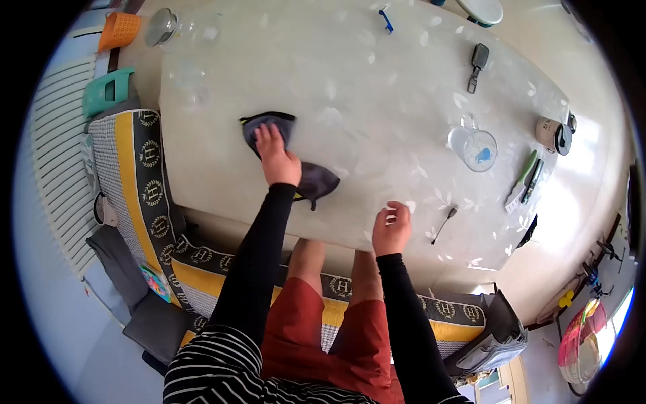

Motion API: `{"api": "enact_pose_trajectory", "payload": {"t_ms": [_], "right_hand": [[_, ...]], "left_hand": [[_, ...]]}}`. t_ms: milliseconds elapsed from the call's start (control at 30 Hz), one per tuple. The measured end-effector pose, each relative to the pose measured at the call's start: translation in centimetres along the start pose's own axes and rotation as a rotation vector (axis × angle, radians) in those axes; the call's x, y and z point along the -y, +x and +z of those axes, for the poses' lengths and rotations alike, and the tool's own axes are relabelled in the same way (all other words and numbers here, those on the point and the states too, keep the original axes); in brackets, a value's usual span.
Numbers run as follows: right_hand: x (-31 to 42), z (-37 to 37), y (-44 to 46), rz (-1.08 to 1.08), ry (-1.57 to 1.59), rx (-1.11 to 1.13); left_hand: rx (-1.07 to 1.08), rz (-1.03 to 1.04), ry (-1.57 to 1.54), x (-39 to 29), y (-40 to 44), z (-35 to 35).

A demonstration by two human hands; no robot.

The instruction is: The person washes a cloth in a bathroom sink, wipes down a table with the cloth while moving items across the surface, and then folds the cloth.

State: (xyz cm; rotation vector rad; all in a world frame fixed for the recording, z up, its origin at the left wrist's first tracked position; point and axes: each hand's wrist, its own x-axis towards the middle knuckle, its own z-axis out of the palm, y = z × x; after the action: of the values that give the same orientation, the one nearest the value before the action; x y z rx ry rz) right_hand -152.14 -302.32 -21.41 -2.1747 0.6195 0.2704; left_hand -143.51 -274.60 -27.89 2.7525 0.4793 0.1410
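A dark grey cloth piece with yellow and black edging (pixel 254 126) lies on the table, bunched into two peaked parts; its lower part (pixel 319 180) has a small loop at the edge. My left hand (pixel 277 158) lies over the middle of it, fingers stretched flat on the upper part, and hides the area between the parts. My right hand (pixel 391 230) is over the table's near edge, fingers loosely bent and apart, with nothing seen in it. To its right lies a short cable-like item with a grey end (pixel 445 224).
A glass mug (pixel 480 151), a hairbrush (pixel 478 67), a green-handled knife (pixel 523 182), a dark pen (pixel 532 182) and a lidded jar (pixel 553 135) stand or lie on the right of the table (pixel 377 87). A glass jar (pixel 161 27) is at far left; a blue item (pixel 385 21) lies at the back.
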Motion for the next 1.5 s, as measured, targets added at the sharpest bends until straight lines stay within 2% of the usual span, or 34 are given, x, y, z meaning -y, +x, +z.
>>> {"api": "enact_pose_trajectory", "payload": {"t_ms": [167, 267, 400, 467, 567, 633, 733, 800, 933, 1067, 1133, 1200, 1267, 1333, 1400, 1500], "right_hand": [[7.7, 1.3, 6.7, -0.085, 0.079, -0.054], [11.6, 3.1, 12.8, -0.244, 0.053, -0.077], [18.2, 5.2, 22.7, -0.367, -0.013, -0.142], [19.1, 7.1, 28.1, -0.565, -0.126, -0.324], [21.5, 8.3, 31.5, -0.484, -0.248, -0.27], [22.0, 8.5, 32.7, -0.37, -0.399, -0.153], [21.0, 9.3, 34.2, -0.325, -0.469, -0.113], [20.4, 9.5, 33.5, -0.376, -0.373, -0.183], [18.7, 7.1, 24.9, -0.529, -0.075, -0.212], [14.2, 1.6, 11.9, -0.277, 0.109, -0.082], [10.3, -1.7, 7.1, -0.041, 0.167, -0.056], [4.2, -4.7, 4.1, 0.13, 0.078, -0.191], [-2.0, -8.5, 3.8, 0.314, 0.013, -0.304], [-6.1, -12.7, 6.0, 0.211, -0.082, -0.473], [-8.4, -16.8, 9.8, 0.196, -0.211, -0.582], [-11.5, -20.2, 15.5, 0.143, -0.307, -0.609]], "left_hand": [[-0.067, -0.397, -0.017, -0.5, 11.8, 2.7], [-0.119, -0.47, -0.047, -2.9, 20.0, 3.1], [-0.079, -0.206, 0.022, -6.5, 26.8, 4.3], [-0.103, 0.025, 0.009, -7.1, 27.8, 6.1], [-0.166, 0.221, -0.147, -7.7, 26.7, 6.8], [-0.033, 0.39, -0.21, -7.1, 25.2, 5.4], [0.156, 0.581, -0.282, -6.3, 22.0, 2.6], [0.213, 0.678, -0.179, -5.0, 21.1, 0.8], [0.024, 0.579, -0.201, -3.1, 20.5, 1.1], [-0.104, 0.445, -0.106, -4.6, 20.6, 4.0], [-0.144, 0.422, -0.032, -4.7, 21.1, 5.2], [-0.156, 0.391, 0.003, -5.4, 21.0, 5.3], [-0.173, 0.415, 0.019, -5.5, 21.1, 5.3], [-0.169, 0.402, 0.044, -5.4, 21.2, 5.6], [-0.135, 0.356, 0.073, -5.4, 21.2, 5.6], [-0.1, 0.314, 0.056, -5.2, 21.5, 5.7]]}}
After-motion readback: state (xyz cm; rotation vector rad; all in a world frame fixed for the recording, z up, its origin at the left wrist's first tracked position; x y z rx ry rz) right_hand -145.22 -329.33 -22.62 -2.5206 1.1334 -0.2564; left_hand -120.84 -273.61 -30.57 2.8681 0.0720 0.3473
